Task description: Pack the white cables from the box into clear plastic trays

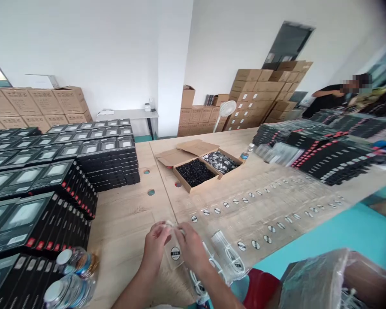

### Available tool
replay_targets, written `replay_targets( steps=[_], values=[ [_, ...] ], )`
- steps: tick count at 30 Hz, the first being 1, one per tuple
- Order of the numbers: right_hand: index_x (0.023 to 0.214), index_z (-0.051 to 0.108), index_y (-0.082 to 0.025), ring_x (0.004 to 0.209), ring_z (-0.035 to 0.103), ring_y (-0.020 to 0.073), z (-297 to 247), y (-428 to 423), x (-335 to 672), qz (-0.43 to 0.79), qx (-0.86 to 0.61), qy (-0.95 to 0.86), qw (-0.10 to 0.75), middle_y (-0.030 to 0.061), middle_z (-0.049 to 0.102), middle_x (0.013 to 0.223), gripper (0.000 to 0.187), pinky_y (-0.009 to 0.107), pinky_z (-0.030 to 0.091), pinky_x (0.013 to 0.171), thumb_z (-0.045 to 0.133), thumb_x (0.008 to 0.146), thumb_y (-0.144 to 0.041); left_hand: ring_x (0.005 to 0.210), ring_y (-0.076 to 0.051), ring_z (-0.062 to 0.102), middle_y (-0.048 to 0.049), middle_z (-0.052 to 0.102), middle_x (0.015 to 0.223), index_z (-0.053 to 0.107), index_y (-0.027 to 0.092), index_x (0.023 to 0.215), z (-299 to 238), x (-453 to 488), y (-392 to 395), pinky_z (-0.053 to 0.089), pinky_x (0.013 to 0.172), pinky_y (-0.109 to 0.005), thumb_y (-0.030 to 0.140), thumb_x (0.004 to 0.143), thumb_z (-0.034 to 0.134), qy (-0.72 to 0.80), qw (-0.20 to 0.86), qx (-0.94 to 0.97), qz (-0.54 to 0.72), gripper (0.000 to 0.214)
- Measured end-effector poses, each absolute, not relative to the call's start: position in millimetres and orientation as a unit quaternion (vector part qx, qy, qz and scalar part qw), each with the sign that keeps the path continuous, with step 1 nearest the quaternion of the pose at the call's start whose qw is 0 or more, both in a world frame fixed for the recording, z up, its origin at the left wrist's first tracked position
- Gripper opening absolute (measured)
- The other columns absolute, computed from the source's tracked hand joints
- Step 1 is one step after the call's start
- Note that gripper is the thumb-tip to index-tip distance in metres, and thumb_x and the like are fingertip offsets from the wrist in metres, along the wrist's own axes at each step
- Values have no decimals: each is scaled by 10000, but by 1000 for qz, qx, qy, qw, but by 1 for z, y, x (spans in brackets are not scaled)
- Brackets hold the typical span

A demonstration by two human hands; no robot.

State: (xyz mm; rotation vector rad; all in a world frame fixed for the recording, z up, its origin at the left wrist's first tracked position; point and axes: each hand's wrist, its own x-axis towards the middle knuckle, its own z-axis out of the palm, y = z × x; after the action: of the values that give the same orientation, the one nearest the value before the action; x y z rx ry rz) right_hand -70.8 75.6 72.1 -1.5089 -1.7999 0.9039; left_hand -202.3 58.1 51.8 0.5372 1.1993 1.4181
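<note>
My left hand (156, 242) and my right hand (189, 245) meet over the near part of the wooden table. Pinched at the fingertips is a small white piece (169, 223), too small and blurred to name. Both hands are closed, thumbs against fingers. Just below them lies a clear plastic bag with a round black-and-white sticker (175, 253). Bundled white cables (233, 257) in clear bags lie to the right of my right hand, partly behind my forearm. Rows of flat clear bags (254, 206) with round stickers stretch off to the right.
Stacked black boxes (109, 165) fill the left side, with plastic bottles (72, 292) near me. Open cartons hold small black pieces (196, 171) and black-and-white packets (220, 162). More black boxes (328, 150) stand right; a person (330, 96) works behind. A plastic-lined box (312, 279) sits lower right.
</note>
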Motion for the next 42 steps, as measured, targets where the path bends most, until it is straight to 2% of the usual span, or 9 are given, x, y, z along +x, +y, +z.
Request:
replay_targets(
  steps=[6, 11, 14, 16, 19, 24, 28, 36, 42],
  values=[
    [762, 558, -201, 533, 553, 149, 68, 74, -74, 541, -541, -530, 366, -18, 556, 584, 363, 254, 406, 518, 386, 873, -500, 984, -267, 582, -122, 571, 1156, 739, 133, 756, 34, -206, 61, 554, 774, -370, 482, 590, 786, 520, 547, 247, 608, 390],
    [714, 570, -189, 530, 587, 145, 71, 72, -70, 621, -525, -480, 328, -43, 558, 575, 326, 226, 382, 481, 648, 693, -504, 938, -255, 604, -125, 611, 1067, 721, 128, 729, 37, -208, 63, 547, 759, -339, 416, 614, 784, 520, 523, 287, 611, 317],
    [692, 557, -188, 484, 560, 136, 76, 74, -70, 609, -530, -483, 339, -46, 562, 516, 321, 232, 383, 484, 671, 677, -488, 921, -232, 632, -120, 617, 1122, 688, 185, 1030, 51, -206, 62, 537, 783, -336, 358, 656, 765, 490, 535, 295, 622, 419],
    [676, 536, -193, 471, 556, 138, 79, 78, -71, 606, -532, -474, 353, -41, 569, 503, 333, 236, 386, 481, 652, 696, -504, 914, -211, 651, -108, 582, 1192, 500, 284, 1308, 59, -204, 62, 533, 791, -343, 323, 694, 739, 469, 547, 261, 643, 660],
    [645, 523, -196, 451, 543, 133, 84, 83, -76, 582, -540, -493, 356, -36, 571, 491, 341, 236, 384, 477, 645, 711, -507, 876, -186, 664, -55, 616, 1042, 278, 348, 1420, 67, -202, 62, 524, 795, -348, 252, 693, 732, 445, 560, 197, 671, 862],
    [598, 513, -201, 441, 547, 135, 84, 84, -89, 554, -544, -529, 341, -23, 575, 469, 362, 233, 360, 456, 619, 738, -518, 724, -146, 632, -14, 651, 835, 537, 217, 1113, 70, -201, 63, 509, 687, -286, 166, 589, 761, 415, 608, 110, 669, 573],
    [579, 510, -201, 448, 555, 140, 82, 82, -97, 545, -544, -549, 325, -16, 574, 464, 366, 232, 365, 451, 603, 755, -507, 554, -108, 557, 8, 629, 734, 592, 182, 850, 72, -200, 61, 422, 494, -226, 187, 576, 751, 406, 622, 115, 660, 318],
    [564, 480, -207, 480, 605, 143, 80, 77, -104, 466, -569, -596, 323, -24, 569, 523, 336, 226, 390, 480, 552, 798, -437, 623, -118, 579, -6, 632, 755, 602, 173, 822, 67, -196, 65, 475, 589, -259, 340, 610, 796, 450, 568, 113, 680, 332],
    [622, 556, -202, 558, 609, 146, 78, 80, -106, 399, -568, -657, 294, -3, 650, 596, 227, 223, 387, 536, 528, 813, -323, 566, -93, 549, 29, 602, 674, 579, 178, 749, 69, -198, 73, 432, 528, -219, 355, 585, 807, 458, 544, 85, 698, 332]
  ],
)
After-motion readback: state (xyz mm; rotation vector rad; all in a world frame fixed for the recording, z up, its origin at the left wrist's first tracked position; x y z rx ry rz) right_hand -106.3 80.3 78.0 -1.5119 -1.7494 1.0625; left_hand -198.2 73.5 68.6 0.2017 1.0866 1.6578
